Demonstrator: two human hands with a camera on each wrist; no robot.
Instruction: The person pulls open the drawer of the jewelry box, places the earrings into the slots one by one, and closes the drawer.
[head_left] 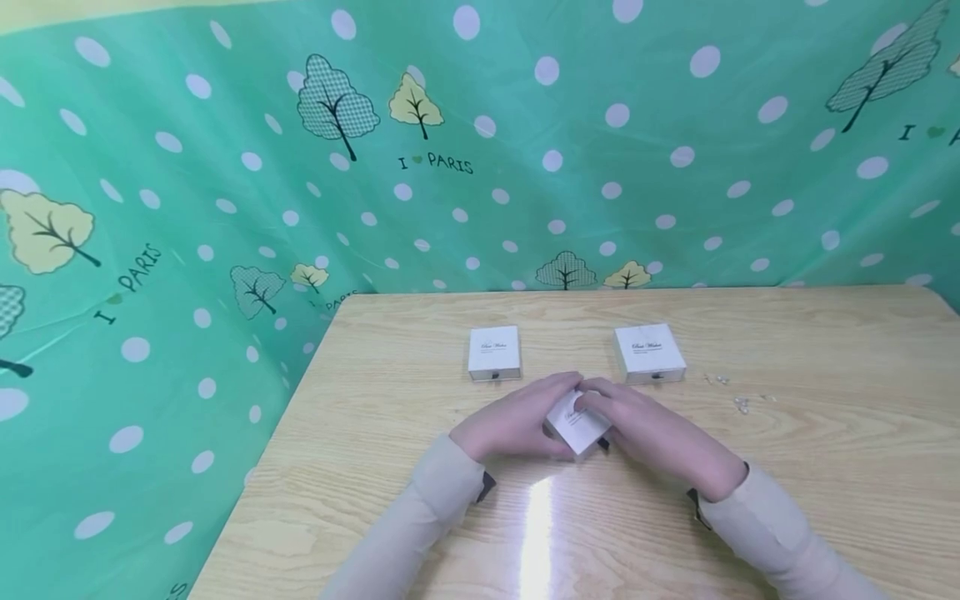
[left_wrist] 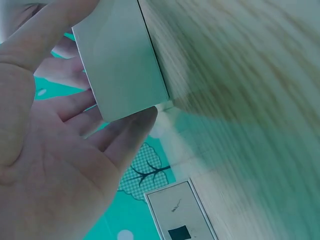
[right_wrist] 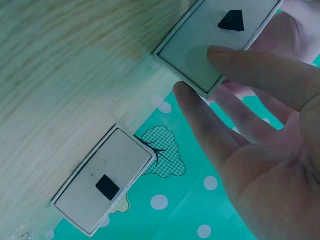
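Note:
A small white drawer box with dark lettering on its lid is held between both hands, turned at an angle over the table. Its drawer front, with a black pull tab, faces the right hand. My left hand grips the box's left side, fingers spread along the far edge and thumb at the near one. From the other side, my right hand pinches it; the right wrist view has the thumb on the drawer front and a fingertip at the corner. The drawer sits flush in its sleeve.
Two similar white boxes, a left one and a right one, lie farther back on the wooden table. Small clear shiny pieces lie right of the right-hand box. A green dotted cloth hangs behind and at the left.

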